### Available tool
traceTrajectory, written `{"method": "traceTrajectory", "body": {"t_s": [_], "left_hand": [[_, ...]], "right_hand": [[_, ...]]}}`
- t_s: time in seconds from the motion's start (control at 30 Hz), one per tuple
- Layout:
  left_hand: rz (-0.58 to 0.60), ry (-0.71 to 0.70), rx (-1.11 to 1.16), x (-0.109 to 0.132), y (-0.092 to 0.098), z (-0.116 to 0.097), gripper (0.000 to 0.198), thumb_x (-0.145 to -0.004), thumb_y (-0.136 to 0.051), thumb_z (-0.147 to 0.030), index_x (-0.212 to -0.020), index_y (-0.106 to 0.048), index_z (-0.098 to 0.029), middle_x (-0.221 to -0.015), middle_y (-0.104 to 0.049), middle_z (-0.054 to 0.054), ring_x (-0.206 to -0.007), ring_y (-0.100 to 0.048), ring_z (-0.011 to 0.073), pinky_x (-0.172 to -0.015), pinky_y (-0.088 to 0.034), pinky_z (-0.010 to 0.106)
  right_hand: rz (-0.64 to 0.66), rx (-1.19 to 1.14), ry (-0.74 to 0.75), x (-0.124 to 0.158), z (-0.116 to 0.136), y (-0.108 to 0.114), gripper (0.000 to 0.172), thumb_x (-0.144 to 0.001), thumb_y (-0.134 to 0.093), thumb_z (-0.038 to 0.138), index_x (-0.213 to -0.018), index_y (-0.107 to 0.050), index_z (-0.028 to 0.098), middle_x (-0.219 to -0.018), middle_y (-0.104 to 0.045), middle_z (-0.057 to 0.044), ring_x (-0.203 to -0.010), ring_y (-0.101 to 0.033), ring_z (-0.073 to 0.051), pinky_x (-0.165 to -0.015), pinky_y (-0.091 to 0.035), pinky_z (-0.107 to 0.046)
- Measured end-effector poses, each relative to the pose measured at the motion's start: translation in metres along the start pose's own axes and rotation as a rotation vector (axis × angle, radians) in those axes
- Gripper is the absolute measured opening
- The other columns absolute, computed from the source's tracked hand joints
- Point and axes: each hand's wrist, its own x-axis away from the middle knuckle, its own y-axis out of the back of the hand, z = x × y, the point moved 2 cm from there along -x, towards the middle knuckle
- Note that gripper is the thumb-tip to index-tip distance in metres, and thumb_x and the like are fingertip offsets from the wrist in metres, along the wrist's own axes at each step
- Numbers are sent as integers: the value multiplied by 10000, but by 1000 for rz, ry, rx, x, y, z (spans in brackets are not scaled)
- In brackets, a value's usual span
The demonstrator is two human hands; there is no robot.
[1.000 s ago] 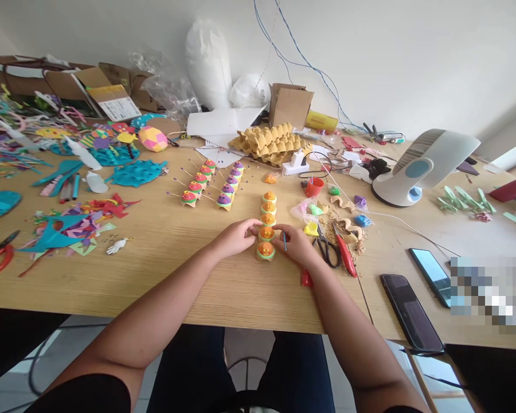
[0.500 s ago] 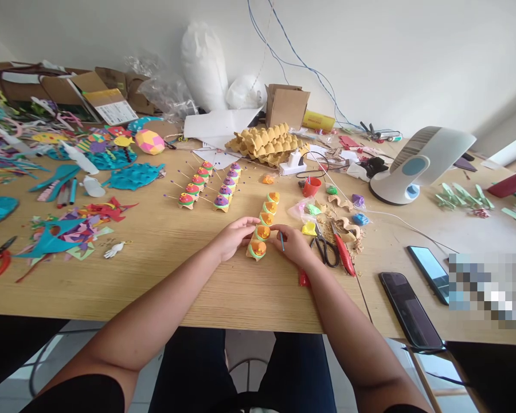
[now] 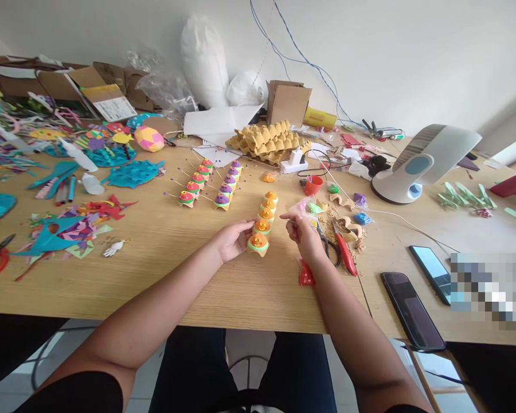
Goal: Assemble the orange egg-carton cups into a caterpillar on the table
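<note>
A strip of egg-carton cups (image 3: pixel 258 245) stands on the table in front of me, each cup topped with orange clay that bears small yellow features, over a green band. My left hand (image 3: pixel 234 240) holds the strip at its left side, thumb by the nearer cups and fingers partly behind it. To the right of the strip and apart from it, my right hand (image 3: pixel 303 234) is held with curled fingers and the index finger forward; what it holds, if anything, is hidden. Beneath its wrist lies a red packet (image 3: pixel 306 274).
Red-topped (image 3: pixel 192 187) and purple-topped carton strips (image 3: pixel 226 188) with pins stand left. At right are black-handled scissors (image 3: pixel 332 251), a red-handled cutter (image 3: pixel 346 255), clay lumps, a red cup (image 3: pixel 313 184), a fan (image 3: pixel 421 163) and phones (image 3: pixel 413 310). Paper scraps (image 3: pixel 64 235) lie left.
My right hand has moved up and right, away from the strip. The thin blue stick seen at its fingers before no longer shows. My left hand stays at the strip.
</note>
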Motion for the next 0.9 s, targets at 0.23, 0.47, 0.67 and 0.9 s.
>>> {"method": "traceTrajectory", "body": {"t_s": [0.23, 0.47, 0.67, 0.9], "left_hand": [[4, 17, 75, 5, -7, -1, 195, -966, -519, -102, -1028, -700, -134, -942, -736, 55, -750, -685, 121, -675, -548, 236], [62, 2, 74, 7, -9, 2, 202, -961, -535, -103, -1075, -698, -143, -988, -740, 53, -783, -697, 116, -701, -556, 230], [116, -32, 36, 9, -10, 4, 199, -945, -578, -130, -1106, -694, -147, -1033, -732, 69, -803, -698, 131, -735, -573, 248], [132, -26, 32, 12, -13, 6, 213, -947, -580, -130, -1129, -692, -144, -1061, -737, 83, -862, -715, 142, -745, -577, 236]], "right_hand": [[137, -186, -82, 3, -2, -9, 201, -780, -659, 360, -840, -520, 228, -586, -504, 41, -513, -294, -99, -524, -157, -262], [232, -201, -145, 5, -7, -10, 406, -729, -794, 520, -803, -526, 225, -636, -596, 20, -496, -254, -80, -513, -135, -268], [131, -191, -120, 3, -7, -10, 465, -632, -869, 538, -762, -556, 219, -643, -588, 19, -520, -300, -82, -513, -170, -260], [181, -200, -122, 5, -6, -13, 430, -662, -868, 491, -758, -557, 211, -640, -608, 18, -500, -310, -70, -501, -164, -251]]}}
